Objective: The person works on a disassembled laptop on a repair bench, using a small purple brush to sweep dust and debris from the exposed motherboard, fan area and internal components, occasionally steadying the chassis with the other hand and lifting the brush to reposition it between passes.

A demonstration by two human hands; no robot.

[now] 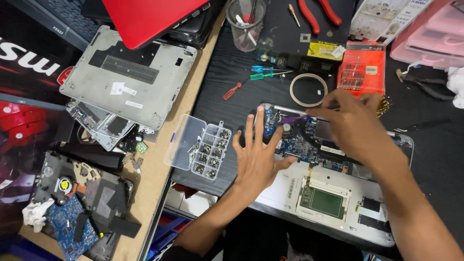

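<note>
Grey bottom cover [128,77] far left, clear screw organiser box [203,147] next; opened laptop [333,193] centre-right near edge, its blue motherboard [302,142] likely fragile, best handled by the chassis rim. Left hand [256,157] flat, fingers splayed, holding nothing, on the board's left edge. Right hand [350,123] pinches a purple-handled screwdriver [295,118], wrist arched over the board.

Opened laptop [333,193] (blue board exposed), flat

I see a black table [227,92] carrying an opened laptop [333,193], a clear screw box [203,147], loose screwdrivers [263,72], a tape ring [308,90] and an orange bit case [361,67].
</note>
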